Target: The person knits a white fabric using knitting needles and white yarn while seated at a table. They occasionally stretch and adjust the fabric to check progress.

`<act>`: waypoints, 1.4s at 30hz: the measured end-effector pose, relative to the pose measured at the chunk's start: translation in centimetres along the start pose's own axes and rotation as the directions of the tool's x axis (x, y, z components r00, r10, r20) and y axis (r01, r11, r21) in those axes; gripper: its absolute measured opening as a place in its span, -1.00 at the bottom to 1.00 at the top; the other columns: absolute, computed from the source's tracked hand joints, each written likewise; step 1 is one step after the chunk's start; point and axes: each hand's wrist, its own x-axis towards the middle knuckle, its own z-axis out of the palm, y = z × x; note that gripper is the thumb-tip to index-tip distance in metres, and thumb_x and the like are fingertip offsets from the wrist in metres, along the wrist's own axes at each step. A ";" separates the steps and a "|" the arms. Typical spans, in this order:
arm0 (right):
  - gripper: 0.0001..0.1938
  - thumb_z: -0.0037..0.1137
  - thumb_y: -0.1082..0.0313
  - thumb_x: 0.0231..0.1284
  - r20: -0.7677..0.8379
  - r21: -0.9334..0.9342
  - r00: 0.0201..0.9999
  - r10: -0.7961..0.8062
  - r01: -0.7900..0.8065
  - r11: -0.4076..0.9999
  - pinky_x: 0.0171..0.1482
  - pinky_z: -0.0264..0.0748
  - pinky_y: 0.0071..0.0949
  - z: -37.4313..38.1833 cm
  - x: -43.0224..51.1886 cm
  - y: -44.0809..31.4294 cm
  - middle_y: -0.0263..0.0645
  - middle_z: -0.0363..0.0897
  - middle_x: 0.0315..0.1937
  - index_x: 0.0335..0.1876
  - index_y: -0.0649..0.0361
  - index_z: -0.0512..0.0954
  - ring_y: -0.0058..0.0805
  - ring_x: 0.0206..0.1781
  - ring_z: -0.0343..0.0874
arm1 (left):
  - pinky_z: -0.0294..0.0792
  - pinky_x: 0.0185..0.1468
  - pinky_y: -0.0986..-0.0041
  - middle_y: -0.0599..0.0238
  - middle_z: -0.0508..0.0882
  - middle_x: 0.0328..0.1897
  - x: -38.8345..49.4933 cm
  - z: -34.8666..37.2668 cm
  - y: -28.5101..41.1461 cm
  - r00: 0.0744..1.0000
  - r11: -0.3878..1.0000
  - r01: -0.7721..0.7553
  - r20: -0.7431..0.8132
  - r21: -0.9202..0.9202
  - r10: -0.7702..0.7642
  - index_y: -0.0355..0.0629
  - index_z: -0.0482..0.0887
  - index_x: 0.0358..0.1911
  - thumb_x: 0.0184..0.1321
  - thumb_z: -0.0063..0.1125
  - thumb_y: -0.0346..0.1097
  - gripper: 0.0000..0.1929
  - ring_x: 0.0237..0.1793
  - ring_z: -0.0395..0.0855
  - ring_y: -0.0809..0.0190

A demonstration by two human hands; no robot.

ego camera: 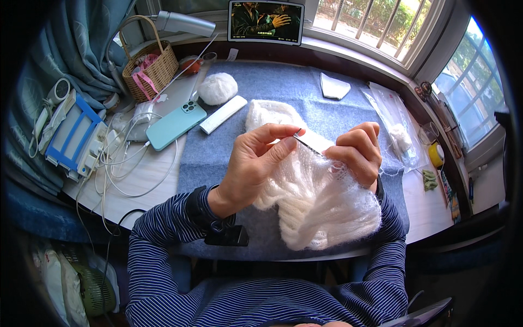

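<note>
A thin dark needle (308,144), apparently a knitting needle, slants between my two hands above the desk. My left hand (247,167) pinches its upper end between thumb and forefinger. Curled at the lower end, my right hand (355,153) grips the edge of a fuzzy white knitted fabric (327,208); its fingers hide whether it also holds the needle. The openwork fabric hangs below both hands in loose folds and spreads over a blue-grey felt mat (212,163). Behind it lies more of the white knit (271,110).
Left of the mat are a white yarn ball (217,88), a white bar-shaped case (223,115), a teal phone (176,125), tangled white cables (122,163) and a wicker basket (163,69). A plastic bag (398,122) lies right; a tablet (265,22) stands at the back.
</note>
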 end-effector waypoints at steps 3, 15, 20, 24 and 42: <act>-0.78 0.28 0.19 -0.39 0.024 -0.023 1.000 -0.002 0.003 1.000 -0.26 0.15 -0.49 0.0 0.0 0.0 -0.49 0.43 -0.57 -0.48 0.02 0.63 -0.57 -0.47 0.35 | 0.55 -0.11 0.59 0.22 0.68 -0.13 0.0 0.1 -0.1 0.999 0.999 -0.035 -0.018 -0.014 0.035 -0.24 0.61 -0.04 0.29 0.08 -0.38 -0.78 -0.19 0.65 0.39; -0.36 0.30 -0.19 -0.21 0.486 0.396 0.854 0.186 -0.405 0.824 -0.12 0.29 -0.29 1.0 1.0 0.2 -0.17 0.41 -0.28 -0.16 0.24 0.44 -0.18 -0.19 0.40 | 0.52 -0.07 0.56 0.21 0.67 -0.17 -0.3 0.1 -0.7 0.989 0.994 0.086 0.116 0.072 -0.094 -0.28 0.61 -0.10 0.28 0.11 -0.34 -0.79 -0.20 0.64 0.37; -0.64 0.35 0.05 -0.24 0.146 0.021 0.981 0.124 -0.129 0.991 -0.22 0.21 -0.42 -0.5 0.7 0.0 -0.36 0.41 -0.37 -0.26 0.01 0.66 -0.41 -0.30 0.34 | 0.51 -0.08 0.58 0.22 0.65 -0.17 -0.3 0.2 -0.6 0.998 0.997 0.047 0.034 0.067 -0.049 -0.27 0.54 -0.01 0.29 0.08 -0.35 -0.75 -0.18 0.62 0.38; -0.73 0.30 0.12 -0.26 0.134 -0.096 0.990 0.039 -0.026 0.995 -0.25 0.18 -0.46 -0.6 0.0 0.1 -0.47 0.40 -0.43 -0.34 -0.04 0.70 -0.53 -0.34 0.33 | 0.52 -0.12 0.60 0.22 0.63 -0.17 0.0 0.1 -0.4 1.000 0.999 -0.011 -0.009 0.033 0.011 -0.25 0.51 0.02 0.31 0.03 -0.37 -0.75 -0.20 0.63 0.38; -0.77 0.24 0.12 -0.11 0.248 0.131 0.968 -0.032 -0.001 0.991 -0.24 0.29 -0.48 0.4 -0.6 0.6 -0.39 0.47 -0.33 -0.35 0.03 0.57 -0.49 -0.29 0.40 | 0.55 -0.06 0.54 0.28 0.66 -0.15 0.6 -1.1 -0.6 0.939 0.913 0.278 0.286 -0.299 -0.192 -0.15 0.63 -0.12 0.28 0.09 -0.18 -0.76 -0.16 0.63 0.38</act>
